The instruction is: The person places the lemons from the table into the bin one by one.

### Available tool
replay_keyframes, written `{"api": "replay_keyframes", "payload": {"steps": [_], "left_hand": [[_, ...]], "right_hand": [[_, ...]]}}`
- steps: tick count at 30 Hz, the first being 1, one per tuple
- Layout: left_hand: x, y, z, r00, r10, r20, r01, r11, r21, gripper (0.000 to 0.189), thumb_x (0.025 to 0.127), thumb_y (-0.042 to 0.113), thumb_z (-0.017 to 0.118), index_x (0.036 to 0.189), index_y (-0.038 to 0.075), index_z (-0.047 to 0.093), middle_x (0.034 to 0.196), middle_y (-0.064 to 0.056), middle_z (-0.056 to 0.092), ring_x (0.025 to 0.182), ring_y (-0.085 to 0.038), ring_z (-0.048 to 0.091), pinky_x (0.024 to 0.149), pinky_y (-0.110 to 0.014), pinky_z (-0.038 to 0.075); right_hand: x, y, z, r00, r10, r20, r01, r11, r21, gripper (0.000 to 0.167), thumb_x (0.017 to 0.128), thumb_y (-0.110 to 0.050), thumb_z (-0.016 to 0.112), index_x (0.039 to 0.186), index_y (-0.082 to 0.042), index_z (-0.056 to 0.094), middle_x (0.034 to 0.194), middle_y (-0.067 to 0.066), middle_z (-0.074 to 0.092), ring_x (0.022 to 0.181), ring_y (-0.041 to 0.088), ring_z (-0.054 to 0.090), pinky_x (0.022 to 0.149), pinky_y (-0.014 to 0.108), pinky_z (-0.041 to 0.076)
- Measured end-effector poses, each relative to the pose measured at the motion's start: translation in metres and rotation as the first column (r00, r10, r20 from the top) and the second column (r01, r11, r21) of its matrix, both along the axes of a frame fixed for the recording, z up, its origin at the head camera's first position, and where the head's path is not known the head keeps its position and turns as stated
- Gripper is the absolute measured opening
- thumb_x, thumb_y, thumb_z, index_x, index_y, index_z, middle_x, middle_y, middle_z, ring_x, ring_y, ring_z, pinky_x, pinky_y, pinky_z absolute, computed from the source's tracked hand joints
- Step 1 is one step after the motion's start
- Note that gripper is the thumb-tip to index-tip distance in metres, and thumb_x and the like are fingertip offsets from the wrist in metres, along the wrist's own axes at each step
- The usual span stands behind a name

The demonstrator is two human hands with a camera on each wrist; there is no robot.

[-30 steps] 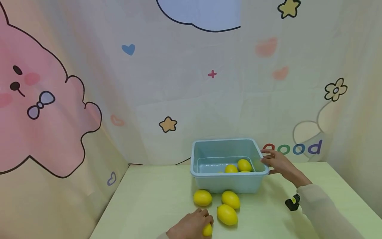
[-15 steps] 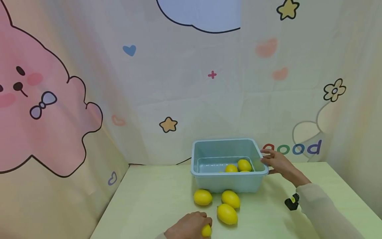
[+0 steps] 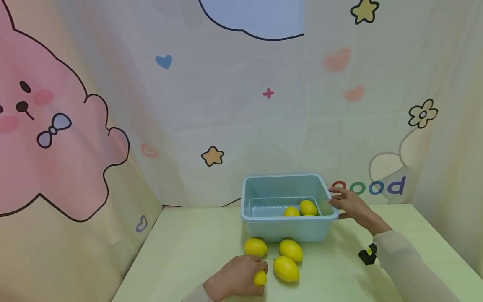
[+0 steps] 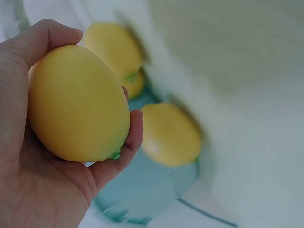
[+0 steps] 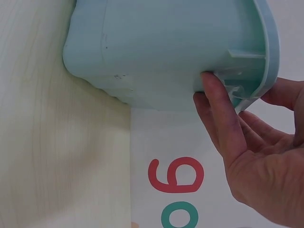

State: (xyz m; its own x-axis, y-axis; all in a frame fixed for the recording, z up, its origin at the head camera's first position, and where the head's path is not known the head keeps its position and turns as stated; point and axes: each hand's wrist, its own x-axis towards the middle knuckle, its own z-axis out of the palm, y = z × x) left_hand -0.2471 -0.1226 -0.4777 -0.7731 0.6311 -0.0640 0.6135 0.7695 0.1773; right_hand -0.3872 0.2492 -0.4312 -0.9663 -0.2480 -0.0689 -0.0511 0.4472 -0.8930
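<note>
My left hand [image 3: 239, 274] holds a yellow lemon [image 4: 78, 104] over the near part of the table, its thumb and fingers wrapped round the fruit. The lemon's green-tipped end shows in the left wrist view. At the right end of a pale blue plastic bin [image 3: 288, 230], my right hand [image 3: 354, 208] grips the rim. Two of its fingers [image 5: 221, 109] press the outer wall beneath that rim. Several lemons lie inside the bin, such as one lemon [image 3: 308, 207] at its right; the front wall partly hides them.
Three loose lemons lie before the bin: one lemon [image 3: 255, 247] at left, another lemon [image 3: 291, 250] by the front wall, a third lemon [image 3: 286, 269] nearer me. A small black object [image 3: 367, 254] shows beside the right sleeve. A printed curtain [image 3: 211, 105] hangs behind the table [image 3: 188, 239].
My left hand has risen off its low spot with the lemon, moving slightly forward, and its thumb now shows below the fruit. The right hand and bin stay in place.
</note>
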Motion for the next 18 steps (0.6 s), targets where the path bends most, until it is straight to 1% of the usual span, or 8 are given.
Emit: {"api": "replay_keyframes", "payload": {"steps": [4,6,8,13,18], "left_hand": [[-0.006,-0.002,0.021,0.994,-0.034,-0.103,0.038,0.999,0.036,0.027,0.078,0.038,0.075,0.101,0.029,0.064,0.087,0.015,0.054,0.067,-0.001,0.046,0.056,-0.016,0.039],[-0.010,-0.002,0.034,0.992,-0.032,-0.126,0.039,0.998,0.056,0.027,0.078,0.037,0.074,0.102,0.028,0.065,0.089,0.015,0.056,0.069,-0.001,0.047,0.057,-0.016,0.040],[-0.016,-0.003,0.047,0.991,-0.022,-0.130,0.033,0.996,0.077,0.027,0.079,0.036,0.073,0.103,0.027,0.066,0.091,0.014,0.057,0.070,-0.002,0.048,0.059,-0.016,0.040],[-0.032,-0.006,0.079,0.994,0.028,-0.110,-0.016,0.994,0.106,0.025,0.082,0.034,0.071,0.105,0.024,0.065,0.090,0.011,0.056,0.070,-0.006,0.049,0.060,-0.018,0.041],[-0.050,-0.006,0.102,0.991,0.054,-0.123,-0.038,0.991,0.131,0.024,0.083,0.030,0.069,0.104,0.020,0.064,0.089,0.009,0.056,0.071,-0.009,0.050,0.059,-0.018,0.043]], "right_hand": [[-0.001,0.002,-0.001,1.000,0.003,0.000,-0.003,1.000,-0.009,0.065,0.101,-0.026,0.052,0.154,-0.001,0.023,0.146,0.033,0.041,0.127,0.048,0.050,0.085,0.047,0.060],[-0.001,0.002,0.000,1.000,0.001,0.003,-0.001,1.000,-0.009,0.065,0.101,-0.027,0.052,0.154,-0.001,0.024,0.146,0.033,0.041,0.128,0.048,0.050,0.085,0.047,0.060],[-0.001,0.001,0.000,1.000,-0.003,0.012,0.004,1.000,-0.006,0.065,0.101,-0.026,0.052,0.154,-0.001,0.023,0.146,0.033,0.041,0.128,0.048,0.050,0.086,0.047,0.059],[0.001,0.000,0.002,1.000,-0.008,0.015,0.008,1.000,-0.005,0.065,0.101,-0.024,0.052,0.154,0.000,0.023,0.146,0.033,0.042,0.125,0.047,0.052,0.085,0.047,0.059],[0.001,0.001,0.001,1.000,0.001,0.004,-0.001,1.000,-0.008,0.065,0.101,-0.025,0.053,0.154,0.000,0.023,0.145,0.033,0.042,0.125,0.046,0.053,0.085,0.047,0.060]]}}
